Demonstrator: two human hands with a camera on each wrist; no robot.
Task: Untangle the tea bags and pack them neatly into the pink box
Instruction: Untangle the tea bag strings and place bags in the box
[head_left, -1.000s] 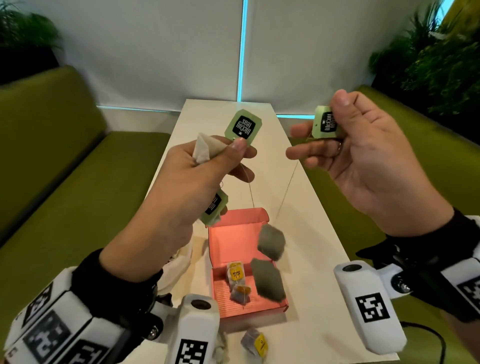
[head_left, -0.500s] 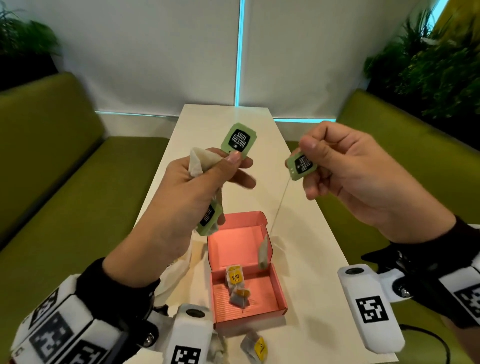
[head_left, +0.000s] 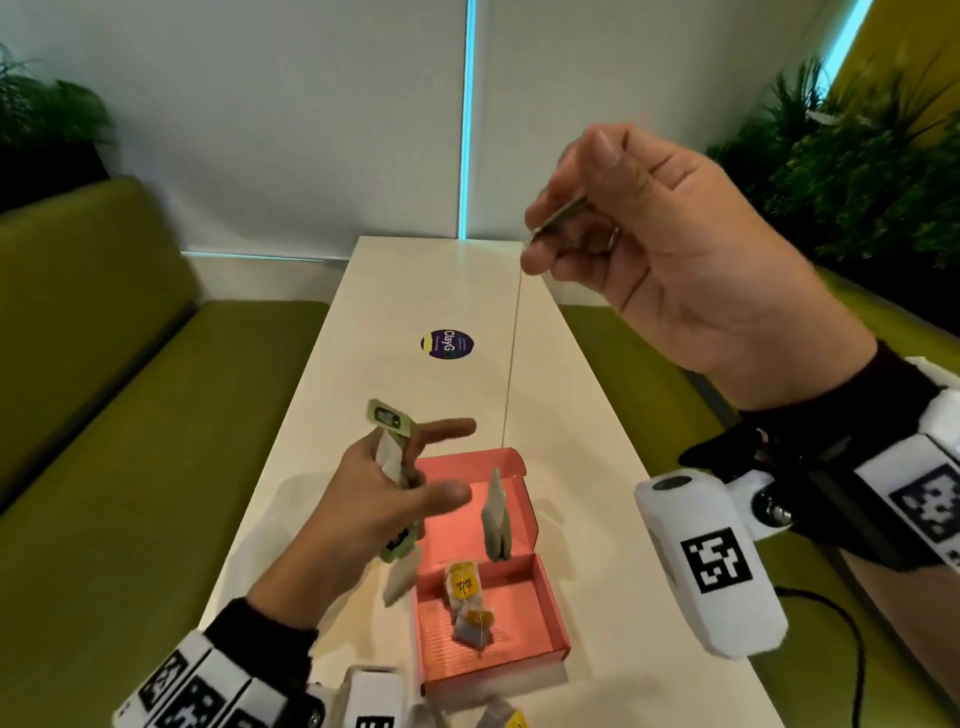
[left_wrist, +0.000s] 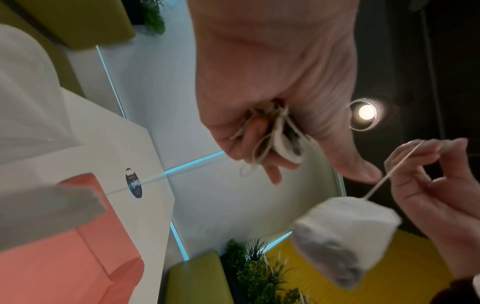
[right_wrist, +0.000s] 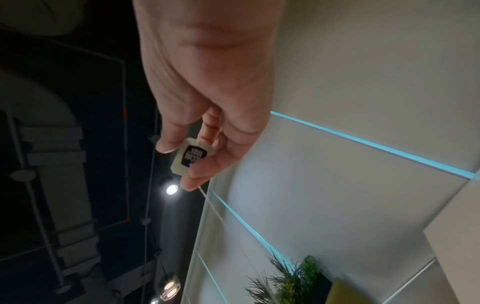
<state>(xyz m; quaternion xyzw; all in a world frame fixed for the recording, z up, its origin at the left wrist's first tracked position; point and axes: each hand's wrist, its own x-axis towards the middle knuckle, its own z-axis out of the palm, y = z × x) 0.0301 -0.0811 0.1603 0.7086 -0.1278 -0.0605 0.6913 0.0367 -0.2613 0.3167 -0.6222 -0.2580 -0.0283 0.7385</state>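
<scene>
A long white table (head_left: 415, 291) runs between olive-green benches (head_left: 104, 415) toward a white far wall (head_left: 285, 130) split by a cyan light strip (head_left: 469, 119), with plants (head_left: 857, 171) at far right.

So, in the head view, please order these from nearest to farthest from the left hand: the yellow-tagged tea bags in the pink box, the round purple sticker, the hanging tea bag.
From the left hand:
1. Hanging tea bag, just right of it, over the pink box.
2. Yellow-tagged tea bags, lower right, inside the box.
3. Round purple sticker, farther up the white table.
</scene>
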